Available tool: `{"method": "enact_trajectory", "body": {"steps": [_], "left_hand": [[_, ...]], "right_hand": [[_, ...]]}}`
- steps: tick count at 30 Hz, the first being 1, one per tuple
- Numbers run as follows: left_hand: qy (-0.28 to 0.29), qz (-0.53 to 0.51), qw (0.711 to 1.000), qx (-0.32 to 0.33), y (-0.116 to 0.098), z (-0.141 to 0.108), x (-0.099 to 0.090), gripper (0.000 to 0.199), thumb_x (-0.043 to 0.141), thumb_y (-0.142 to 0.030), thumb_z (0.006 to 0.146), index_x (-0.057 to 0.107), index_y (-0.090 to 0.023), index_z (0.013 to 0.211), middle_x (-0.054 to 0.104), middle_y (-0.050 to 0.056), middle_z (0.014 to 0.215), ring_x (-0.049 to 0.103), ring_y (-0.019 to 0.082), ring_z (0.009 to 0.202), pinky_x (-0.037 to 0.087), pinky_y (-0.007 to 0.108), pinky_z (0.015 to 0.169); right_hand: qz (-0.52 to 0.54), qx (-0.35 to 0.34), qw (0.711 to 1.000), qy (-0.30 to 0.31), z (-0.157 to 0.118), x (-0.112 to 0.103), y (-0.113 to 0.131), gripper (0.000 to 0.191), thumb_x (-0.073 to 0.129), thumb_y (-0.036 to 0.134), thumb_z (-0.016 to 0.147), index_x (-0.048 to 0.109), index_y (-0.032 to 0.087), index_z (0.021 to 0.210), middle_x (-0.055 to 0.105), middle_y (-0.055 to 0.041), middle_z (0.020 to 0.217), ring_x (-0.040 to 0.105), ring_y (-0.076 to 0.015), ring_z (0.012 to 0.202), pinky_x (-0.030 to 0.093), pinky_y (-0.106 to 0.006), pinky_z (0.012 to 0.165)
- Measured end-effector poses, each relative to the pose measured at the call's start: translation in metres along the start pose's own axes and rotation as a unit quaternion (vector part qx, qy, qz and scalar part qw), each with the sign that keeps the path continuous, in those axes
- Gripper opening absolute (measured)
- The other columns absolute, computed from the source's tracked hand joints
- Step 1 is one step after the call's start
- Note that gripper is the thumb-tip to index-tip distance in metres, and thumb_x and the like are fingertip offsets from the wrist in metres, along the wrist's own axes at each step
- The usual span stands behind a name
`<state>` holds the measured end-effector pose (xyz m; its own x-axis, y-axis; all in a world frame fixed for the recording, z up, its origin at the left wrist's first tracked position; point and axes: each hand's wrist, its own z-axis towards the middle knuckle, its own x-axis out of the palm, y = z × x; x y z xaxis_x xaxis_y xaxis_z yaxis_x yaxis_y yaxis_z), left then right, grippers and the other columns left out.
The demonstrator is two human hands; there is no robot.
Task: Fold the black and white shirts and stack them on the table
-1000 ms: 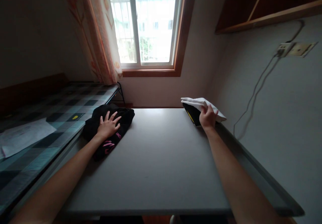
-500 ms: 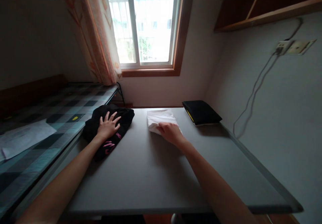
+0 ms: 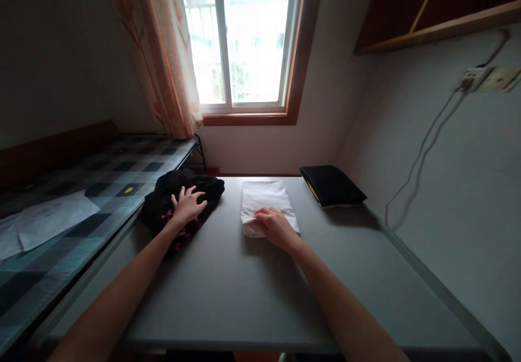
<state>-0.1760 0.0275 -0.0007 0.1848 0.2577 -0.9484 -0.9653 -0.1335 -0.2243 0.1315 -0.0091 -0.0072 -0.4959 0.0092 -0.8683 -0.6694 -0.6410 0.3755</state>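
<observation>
My left hand (image 3: 188, 209) lies with spread fingers on a crumpled black garment (image 3: 209, 188) with pink lettering, at the left of the grey table. It presses from above and does not grip. At the table's middle lies a white cloth (image 3: 266, 195), folded into a flat rectangle. My right hand (image 3: 275, 226) is over its near right part, fingers bent and close together on the fabric, which creases at the fingertips. The thumb is mostly hidden.
A black folded item (image 3: 334, 185) with a yellow edge lies at the table's back right. Left of the table is a bed (image 3: 97, 161) with a checked cover and papers (image 3: 57, 215). A cable (image 3: 423, 156) hangs along the right wall, below a wooden shelf (image 3: 439, 28).
The white cloth's near part has come down and lies flatter, reaching closer to me. My right hand has lowered slightly with it. My left hand has shifted a little right, bunching the black garment.
</observation>
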Motion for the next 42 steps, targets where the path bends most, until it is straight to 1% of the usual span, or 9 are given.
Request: {"method": "enact_trajectory", "body": {"steps": [5,10,13,15,19,23,29,36,42], "left_hand": [[-0.026,-0.105,0.974,0.198,-0.065,-0.045,0.011,0.034,0.06,-0.032,0.084,0.066,-0.025,0.117,0.055,0.01,0.137,0.045,0.03,0.133,0.03,0.056,0.112],[0.022,-0.158,0.924,0.348,-0.091,-0.078,0.03,0.04,0.062,-0.044,0.086,0.063,-0.025,0.121,0.056,0.011,0.138,0.052,0.027,0.127,0.043,0.045,0.105],[0.009,-0.129,0.91,0.395,-0.091,-0.083,0.035,0.039,0.064,-0.038,0.086,0.062,-0.024,0.123,0.057,0.01,0.136,0.052,0.027,0.127,0.041,0.046,0.106],[-0.006,-0.112,0.902,0.416,-0.092,-0.083,0.033,0.033,0.062,-0.028,0.087,0.063,-0.025,0.12,0.061,0.008,0.131,0.054,0.025,0.124,0.043,0.044,0.103],[-0.038,-0.09,0.898,0.428,-0.094,-0.079,0.024,0.025,0.055,-0.017,0.088,0.065,-0.023,0.11,0.069,0.006,0.111,0.063,0.022,0.103,0.045,0.039,0.094],[-0.117,-0.065,0.929,0.346,-0.083,-0.068,0.011,0.021,0.046,-0.02,0.093,0.066,-0.02,0.1,0.07,0.005,0.09,0.064,0.02,0.083,0.045,0.037,0.084],[-0.162,-0.034,0.958,0.234,-0.055,-0.058,-0.005,0.012,0.055,-0.016,0.083,0.067,-0.019,0.084,0.066,0.004,0.079,0.06,0.021,0.078,0.043,0.036,0.076],[-0.033,-0.029,0.912,0.407,-0.072,-0.074,0.01,0.03,0.061,-0.02,0.079,0.065,-0.024,0.108,0.064,0.007,0.104,0.058,0.022,0.093,0.045,0.036,0.084],[-0.176,-0.197,0.939,0.221,-0.065,-0.061,0.008,0.033,0.041,-0.028,0.095,0.058,-0.018,0.069,0.055,0.002,0.071,0.051,0.013,0.061,0.039,0.025,0.059]], "right_hand": [[0.188,0.109,0.959,-0.182,0.008,-0.001,-0.015,0.024,0.04,0.032,0.094,0.059,0.018,0.098,0.061,-0.0032,0.077,0.054,-0.0166,0.07,0.042,-0.028,0.067],[0.248,0.225,0.788,-0.516,0.001,-0.041,-0.079,0.028,0.034,0.045,0.092,0.049,0.021,0.094,0.054,-0.0021,0.084,0.053,-0.0189,0.081,0.045,-0.035,0.078],[0.145,0.353,0.662,-0.646,-0.02,-0.067,-0.118,0.023,0.028,0.029,0.09,0.049,0.021,0.096,0.053,-0.0098,0.096,0.053,-0.0264,0.095,0.041,-0.047,0.089],[0.051,0.378,0.637,-0.67,-0.033,-0.079,-0.128,0.024,0.033,0.023,0.085,0.05,0.021,0.102,0.051,-0.0153,0.106,0.049,-0.0321,0.105,0.036,-0.052,0.094],[-0.052,0.305,0.746,-0.589,-0.034,-0.08,-0.111,0.023,0.04,0.02,0.08,0.055,0.019,0.097,0.055,-0.0156,0.102,0.049,-0.0328,0.106,0.035,-0.051,0.096],[-0.064,0.211,0.932,-0.286,-0.02,-0.053,-0.077,0.025,0.044,0.028,0.085,0.062,0.018,0.099,0.061,-0.0119,0.101,0.054,-0.027,0.099,0.04,-0.041,0.091],[-0.155,0.229,0.961,0.011,-0.017,-0.022,-0.039,0.053,0.054,0.055,0.083,0.061,0.021,0.123,0.056,-0.0148,0.125,0.047,-0.0314,0.116,0.035,-0.042,0.093],[-0.148,0.275,0.95,-0.027,-0.013,-0.018,-0.029,0.058,0.054,0.031,0.081,0.05,0.021,0.138,0.061,-0.0138,0.122,0.053,-0.0308,0.111,0.04,-0.041,0.09],[-0.028,0.221,0.947,-0.234,-0.01,-0.029,-0.062,0.046,0.044,0.016,0.079,0.059,0.018,0.123,0.065,-0.0119,0.105,0.061,-0.0236,0.091,0.047,-0.035,0.081]]}}
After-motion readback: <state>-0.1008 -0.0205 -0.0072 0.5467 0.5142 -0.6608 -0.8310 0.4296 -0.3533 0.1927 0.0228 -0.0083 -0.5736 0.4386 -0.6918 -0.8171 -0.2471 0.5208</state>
